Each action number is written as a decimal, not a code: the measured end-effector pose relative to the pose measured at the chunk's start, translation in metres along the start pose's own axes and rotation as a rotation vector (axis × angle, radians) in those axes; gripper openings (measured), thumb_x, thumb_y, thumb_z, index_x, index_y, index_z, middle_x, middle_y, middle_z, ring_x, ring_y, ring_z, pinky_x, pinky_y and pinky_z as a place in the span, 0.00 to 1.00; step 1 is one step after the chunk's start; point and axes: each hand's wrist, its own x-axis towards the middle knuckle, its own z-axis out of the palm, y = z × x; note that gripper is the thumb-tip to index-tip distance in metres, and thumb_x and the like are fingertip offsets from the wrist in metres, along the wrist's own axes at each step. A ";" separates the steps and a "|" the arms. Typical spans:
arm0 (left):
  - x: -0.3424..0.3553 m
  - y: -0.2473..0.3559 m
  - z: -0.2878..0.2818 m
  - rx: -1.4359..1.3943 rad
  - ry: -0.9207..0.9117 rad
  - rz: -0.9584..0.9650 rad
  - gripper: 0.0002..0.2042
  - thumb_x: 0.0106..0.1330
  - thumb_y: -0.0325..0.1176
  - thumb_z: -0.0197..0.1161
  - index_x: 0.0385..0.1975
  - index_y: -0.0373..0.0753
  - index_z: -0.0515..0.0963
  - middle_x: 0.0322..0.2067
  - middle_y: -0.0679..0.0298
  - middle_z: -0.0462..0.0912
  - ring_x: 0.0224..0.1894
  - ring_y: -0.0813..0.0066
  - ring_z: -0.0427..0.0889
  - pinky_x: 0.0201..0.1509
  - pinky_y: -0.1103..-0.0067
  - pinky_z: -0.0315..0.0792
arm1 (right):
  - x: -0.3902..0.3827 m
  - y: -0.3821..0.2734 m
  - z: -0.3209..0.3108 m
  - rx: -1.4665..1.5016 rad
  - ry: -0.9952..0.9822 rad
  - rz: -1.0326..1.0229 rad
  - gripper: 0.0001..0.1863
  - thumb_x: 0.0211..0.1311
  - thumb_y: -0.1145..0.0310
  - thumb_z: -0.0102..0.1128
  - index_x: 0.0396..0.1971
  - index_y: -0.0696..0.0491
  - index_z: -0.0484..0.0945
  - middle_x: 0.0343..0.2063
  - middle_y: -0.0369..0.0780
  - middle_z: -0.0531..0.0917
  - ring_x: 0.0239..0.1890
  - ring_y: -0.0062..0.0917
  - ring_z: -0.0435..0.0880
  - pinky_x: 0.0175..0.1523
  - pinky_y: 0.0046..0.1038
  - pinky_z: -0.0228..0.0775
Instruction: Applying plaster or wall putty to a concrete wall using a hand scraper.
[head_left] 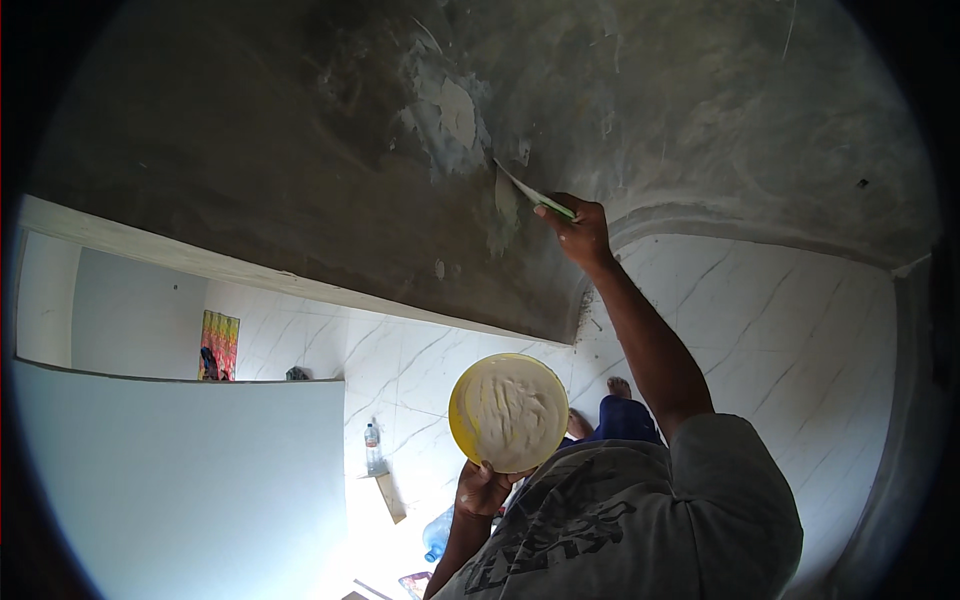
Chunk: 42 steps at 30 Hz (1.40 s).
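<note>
My right hand is closed on the green handle of a putty knife, its blade angled up and left against the grey plastered wall, just below a pale filler patch. Below the blade's tip is a greenish-grey smear. My left hand grips the lower rim of a yellow bowl filled with creamy filler, ridged on top.
My bare feet stand on white marbled floor tiles. A white partition is at lower left, with a patterned cloth beyond it. A plastic bottle, a board and a large blue jug sit below.
</note>
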 end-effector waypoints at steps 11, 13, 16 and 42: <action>0.011 0.009 0.015 0.056 -0.043 -0.052 0.38 0.62 0.36 0.71 0.67 0.30 0.56 0.62 0.43 0.68 0.62 0.43 0.73 0.63 0.50 0.73 | -0.091 -0.006 -0.003 -0.014 -0.139 0.083 0.14 0.59 0.67 0.71 0.43 0.56 0.85 0.28 0.40 0.88 0.28 0.17 0.83 0.37 0.23 0.74; 0.013 0.010 0.016 0.074 -0.034 -0.060 0.41 0.60 0.37 0.73 0.68 0.30 0.54 0.63 0.43 0.66 0.62 0.42 0.72 0.62 0.49 0.74 | -0.089 -0.006 -0.010 0.002 -0.199 0.175 0.14 0.59 0.67 0.71 0.44 0.57 0.85 0.29 0.40 0.88 0.28 0.17 0.82 0.37 0.23 0.74; 0.015 0.009 0.015 0.089 -0.067 -0.063 0.41 0.60 0.38 0.73 0.68 0.31 0.54 0.64 0.43 0.65 0.63 0.42 0.72 0.62 0.50 0.74 | -0.065 0.004 -0.017 0.150 0.002 0.282 0.13 0.60 0.68 0.70 0.42 0.58 0.85 0.30 0.37 0.87 0.30 0.15 0.81 0.39 0.22 0.73; 0.020 0.010 -0.037 -0.010 -0.150 -0.112 0.39 0.61 0.35 0.71 0.68 0.31 0.55 0.63 0.45 0.67 0.64 0.46 0.72 0.64 0.49 0.71 | -0.163 0.098 -0.094 0.397 0.268 0.766 0.20 0.57 0.69 0.73 0.49 0.57 0.79 0.39 0.36 0.83 0.43 0.26 0.82 0.52 0.33 0.72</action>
